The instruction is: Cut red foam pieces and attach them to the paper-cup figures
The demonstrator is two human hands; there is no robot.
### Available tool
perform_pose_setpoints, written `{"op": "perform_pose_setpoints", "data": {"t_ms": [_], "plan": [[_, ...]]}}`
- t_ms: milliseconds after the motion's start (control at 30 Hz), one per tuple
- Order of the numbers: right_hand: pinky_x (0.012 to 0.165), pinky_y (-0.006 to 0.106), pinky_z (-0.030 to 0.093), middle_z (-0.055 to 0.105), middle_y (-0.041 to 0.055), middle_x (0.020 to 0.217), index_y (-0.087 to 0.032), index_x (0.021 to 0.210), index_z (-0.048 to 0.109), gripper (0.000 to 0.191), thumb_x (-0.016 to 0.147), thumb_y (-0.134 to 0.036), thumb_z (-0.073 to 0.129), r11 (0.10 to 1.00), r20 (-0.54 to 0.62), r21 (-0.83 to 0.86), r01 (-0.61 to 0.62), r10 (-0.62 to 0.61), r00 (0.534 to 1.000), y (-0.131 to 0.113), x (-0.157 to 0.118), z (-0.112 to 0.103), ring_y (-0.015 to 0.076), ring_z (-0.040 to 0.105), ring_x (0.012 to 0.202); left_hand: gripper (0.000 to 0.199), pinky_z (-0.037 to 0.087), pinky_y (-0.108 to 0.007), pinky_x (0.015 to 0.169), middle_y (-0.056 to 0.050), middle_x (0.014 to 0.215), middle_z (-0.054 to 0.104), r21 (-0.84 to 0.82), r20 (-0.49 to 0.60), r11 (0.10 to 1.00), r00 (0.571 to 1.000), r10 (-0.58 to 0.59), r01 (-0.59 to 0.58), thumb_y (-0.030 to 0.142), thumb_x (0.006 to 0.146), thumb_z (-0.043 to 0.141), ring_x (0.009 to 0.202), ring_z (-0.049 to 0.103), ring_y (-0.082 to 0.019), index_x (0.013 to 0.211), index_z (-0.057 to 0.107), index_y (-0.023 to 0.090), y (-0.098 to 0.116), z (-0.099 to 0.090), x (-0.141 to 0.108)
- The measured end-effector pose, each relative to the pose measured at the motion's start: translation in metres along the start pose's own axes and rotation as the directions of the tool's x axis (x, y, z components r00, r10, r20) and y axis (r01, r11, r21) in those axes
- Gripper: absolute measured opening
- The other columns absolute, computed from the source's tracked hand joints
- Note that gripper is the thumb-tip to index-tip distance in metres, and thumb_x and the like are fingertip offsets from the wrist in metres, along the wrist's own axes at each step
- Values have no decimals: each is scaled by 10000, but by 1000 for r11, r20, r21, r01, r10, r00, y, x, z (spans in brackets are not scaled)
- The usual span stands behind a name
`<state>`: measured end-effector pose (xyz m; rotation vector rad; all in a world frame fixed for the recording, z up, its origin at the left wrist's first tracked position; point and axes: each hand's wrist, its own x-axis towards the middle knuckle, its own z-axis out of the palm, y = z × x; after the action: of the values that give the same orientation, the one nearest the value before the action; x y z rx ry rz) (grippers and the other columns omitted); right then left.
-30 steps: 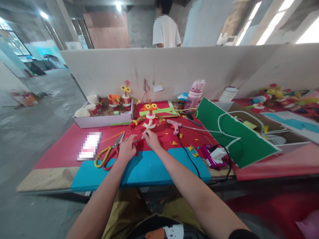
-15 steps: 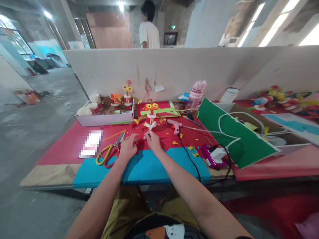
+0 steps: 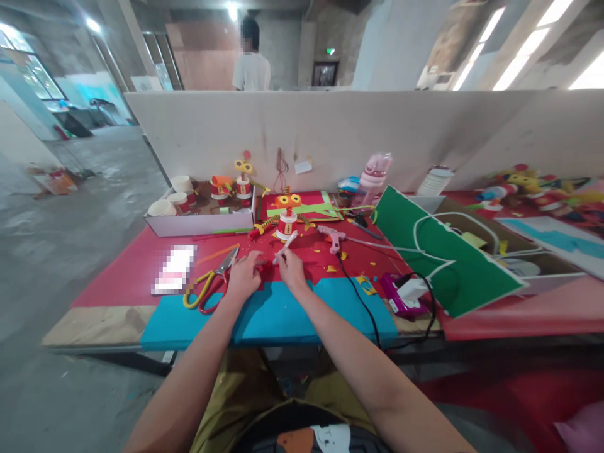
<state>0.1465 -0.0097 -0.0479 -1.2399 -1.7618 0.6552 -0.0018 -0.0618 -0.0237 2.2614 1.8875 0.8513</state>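
Observation:
My right hand [image 3: 291,269] is closed on a white pen-like stick [image 3: 285,245], its upper end near the base of a paper-cup figure [image 3: 287,223] with orange eyes and striped arms. My left hand [image 3: 245,275] rests low over the red table cover, near a small red piece [image 3: 267,272]; its fingers are bent, and whether they grip that piece is unclear. Beside my left hand lie scissors [image 3: 218,277] with red and yellow handles. A blue sheet [image 3: 283,314] lies under my wrists. To the right sits a pink glue gun [image 3: 335,239].
A box [image 3: 202,224] of cups and figures stands back left, a blurred phone [image 3: 174,269] in front of it. A purple power socket [image 3: 401,301], cables and a green board [image 3: 438,251] are on the right. A person [image 3: 252,60] is beyond the partition [image 3: 330,126].
The person beyond the partition has moved left. The view has shifted slightly; my hands keep nearly the same positions, the white stick still in my right hand.

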Motion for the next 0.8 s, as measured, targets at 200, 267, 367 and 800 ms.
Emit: {"op": "perform_pose_setpoints", "data": {"t_ms": [200, 267, 367, 800], "plan": [[714, 262, 427, 665, 35, 772, -213, 776, 517, 156, 899, -285, 453, 1000, 8, 19, -4, 4, 1000, -1, -2, -1, 178, 618, 760, 536, 331, -422, 941, -32, 1000, 720, -4, 15, 999, 999, -32, 32, 74, 657, 416, 1071, 592, -243, 1169, 478, 220, 2, -1, 0], [712, 261, 431, 665, 36, 768, -213, 776, 518, 153, 897, -281, 455, 1000, 8, 19, -2, 2, 1000, -1, -3, -1, 177, 620, 760, 539, 331, -417, 946, -30, 1001, 720, -8, 16, 999, 999, -35, 35, 75, 655, 417, 1072, 592, -243, 1169, 480, 223, 2, -1, 0], [719, 257, 438, 669, 35, 767, -215, 765, 518, 157, 895, -278, 457, 1000, 7, 29, 6, -7, 1000, -1, -3, 0, 174, 626, 769, 541, 335, -415, 939, -26, 998, 723, -9, 16, 999, 999, -34, 34, 67, 649, 419, 1074, 594, -243, 1161, 478, 229, 2, 0, 0], [592, 248, 503, 675, 20, 718, -198, 840, 572, 227, 833, -423, 539, 939, 47, 337, -64, 51, 998, 6, -17, -27, 155, 647, 633, 533, 331, -425, 937, -24, 1010, 721, -13, 28, 1000, 1000, -14, 15, 49, 659, 422, 1046, 605, -242, 1161, 474, 221, 0, -1, 0]]}}
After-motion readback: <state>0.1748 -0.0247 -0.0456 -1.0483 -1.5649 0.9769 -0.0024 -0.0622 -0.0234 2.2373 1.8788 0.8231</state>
